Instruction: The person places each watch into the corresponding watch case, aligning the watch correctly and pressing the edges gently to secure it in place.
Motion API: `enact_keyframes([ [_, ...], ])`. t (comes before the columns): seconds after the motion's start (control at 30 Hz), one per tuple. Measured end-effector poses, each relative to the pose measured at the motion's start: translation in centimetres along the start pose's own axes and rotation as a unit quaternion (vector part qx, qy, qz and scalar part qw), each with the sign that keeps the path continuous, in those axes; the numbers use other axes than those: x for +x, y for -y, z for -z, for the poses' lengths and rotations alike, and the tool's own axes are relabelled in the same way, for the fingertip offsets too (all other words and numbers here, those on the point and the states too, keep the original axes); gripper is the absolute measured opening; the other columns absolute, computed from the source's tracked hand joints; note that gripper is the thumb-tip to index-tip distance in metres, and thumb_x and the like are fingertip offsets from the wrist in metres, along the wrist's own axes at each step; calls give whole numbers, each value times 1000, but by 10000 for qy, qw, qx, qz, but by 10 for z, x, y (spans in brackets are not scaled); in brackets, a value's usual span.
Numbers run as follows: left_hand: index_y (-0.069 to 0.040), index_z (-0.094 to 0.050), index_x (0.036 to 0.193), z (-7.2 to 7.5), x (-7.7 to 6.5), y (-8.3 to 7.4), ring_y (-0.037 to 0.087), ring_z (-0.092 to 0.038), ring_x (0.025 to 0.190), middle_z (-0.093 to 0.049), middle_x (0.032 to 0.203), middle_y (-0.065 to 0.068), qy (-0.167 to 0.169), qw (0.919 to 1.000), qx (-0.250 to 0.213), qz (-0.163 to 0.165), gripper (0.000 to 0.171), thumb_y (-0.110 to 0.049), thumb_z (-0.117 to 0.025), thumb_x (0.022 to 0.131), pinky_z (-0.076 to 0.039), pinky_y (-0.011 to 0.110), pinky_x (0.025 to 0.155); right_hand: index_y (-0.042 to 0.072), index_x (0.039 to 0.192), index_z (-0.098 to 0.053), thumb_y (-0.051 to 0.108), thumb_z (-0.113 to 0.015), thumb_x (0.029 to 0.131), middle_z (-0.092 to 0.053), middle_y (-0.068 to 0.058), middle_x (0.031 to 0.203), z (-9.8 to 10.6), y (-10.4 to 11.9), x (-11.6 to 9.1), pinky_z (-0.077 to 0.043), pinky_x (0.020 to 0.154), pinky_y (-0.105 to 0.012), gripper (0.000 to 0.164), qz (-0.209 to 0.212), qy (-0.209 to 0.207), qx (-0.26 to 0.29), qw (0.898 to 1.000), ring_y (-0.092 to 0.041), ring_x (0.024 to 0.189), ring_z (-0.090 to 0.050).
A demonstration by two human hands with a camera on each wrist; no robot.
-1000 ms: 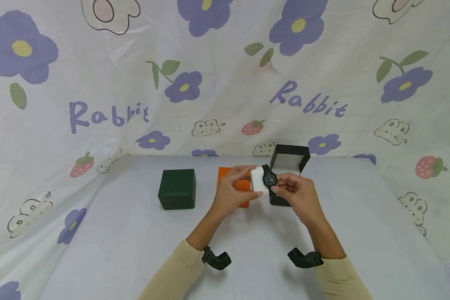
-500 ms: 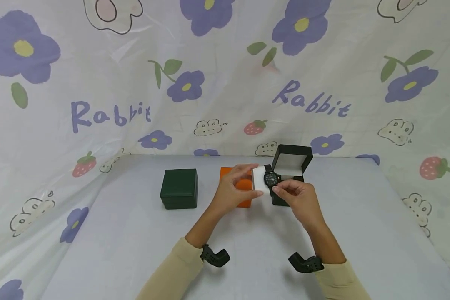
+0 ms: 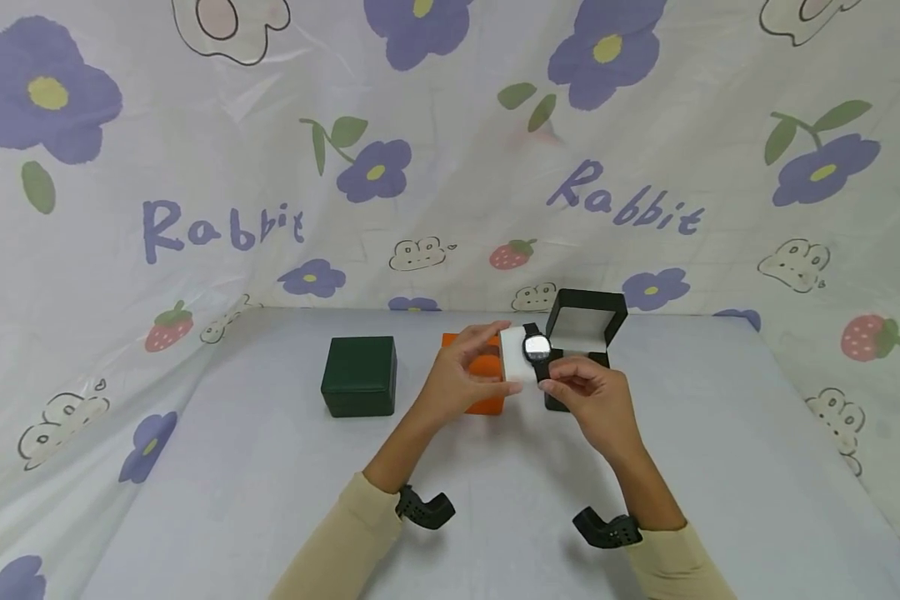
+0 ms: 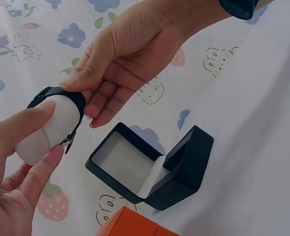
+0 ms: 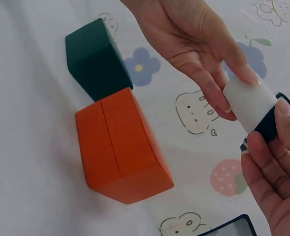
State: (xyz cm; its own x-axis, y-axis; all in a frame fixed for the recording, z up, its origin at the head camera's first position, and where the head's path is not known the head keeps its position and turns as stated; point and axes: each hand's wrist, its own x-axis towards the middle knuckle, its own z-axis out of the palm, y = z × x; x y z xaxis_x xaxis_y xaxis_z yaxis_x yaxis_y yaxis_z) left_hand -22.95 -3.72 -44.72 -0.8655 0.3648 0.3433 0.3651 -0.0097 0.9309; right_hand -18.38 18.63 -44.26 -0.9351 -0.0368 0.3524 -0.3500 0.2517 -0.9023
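Note:
A black wristwatch [image 3: 537,347] is wrapped around a white watch cushion [image 3: 514,357], held up above the table in the head view. My left hand [image 3: 457,375] pinches the cushion's free end between thumb and fingers. From the other side, my right hand [image 3: 596,404] pinches the dark strap [image 5: 268,124]. The left wrist view shows a metal buckle [image 4: 66,141] on the strap by a left fingertip. Behind my right hand stands an open black watch box [image 3: 587,297] with a pale lid lining. Much of its base is hidden in the head view.
An orange box [image 5: 120,147], closed, stands behind my left hand and is partly hidden in the head view. Left of it sits a closed dark green box [image 3: 358,377]. A printed cloth backdrop [image 3: 450,167] rises behind the white table [image 3: 495,517].
Both hands have shifted slightly, and the watch has tilted so that its dial now shines with a bright reflection. The grips on cushion and strap stay the same. The boxes stay in place.

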Motion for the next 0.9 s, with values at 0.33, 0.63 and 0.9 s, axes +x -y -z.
enact_keyframes([
  [0.33, -27, -61, 141, -4, -3, 0, 25, -60, 118, -53, 136, 3, -339, 9988, -171, -301, 73, -10, -91, 76, -62, 41, 80, -2, 86, -74, -3, -81, 82, -69, -16, 91, -9, 4, -1, -61, 71, -23, 8, -159, -462, 412, 9980, -13, 78, -73],
  [0.63, -26, -61, 142, 0, -3, -1, 24, -60, 120, -54, 136, 2, -385, 9984, -201, -361, 74, -8, -90, 76, -62, 38, 79, -7, 90, -75, -1, -81, 84, -72, -7, 85, -17, 4, -1, -61, 73, -24, 10, -226, -580, 583, 9964, -14, 78, -75],
  [0.9, -28, -58, 144, 8, -4, -1, 22, -61, 120, -53, 140, -2, 166, 9991, -288, -256, 75, -4, -88, 79, -62, 39, 82, 0, 100, -73, -2, -83, 81, -68, -13, 110, -1, 8, 0, -60, 82, -25, 22, 250, 353, 119, 9990, -15, 94, -68],
])
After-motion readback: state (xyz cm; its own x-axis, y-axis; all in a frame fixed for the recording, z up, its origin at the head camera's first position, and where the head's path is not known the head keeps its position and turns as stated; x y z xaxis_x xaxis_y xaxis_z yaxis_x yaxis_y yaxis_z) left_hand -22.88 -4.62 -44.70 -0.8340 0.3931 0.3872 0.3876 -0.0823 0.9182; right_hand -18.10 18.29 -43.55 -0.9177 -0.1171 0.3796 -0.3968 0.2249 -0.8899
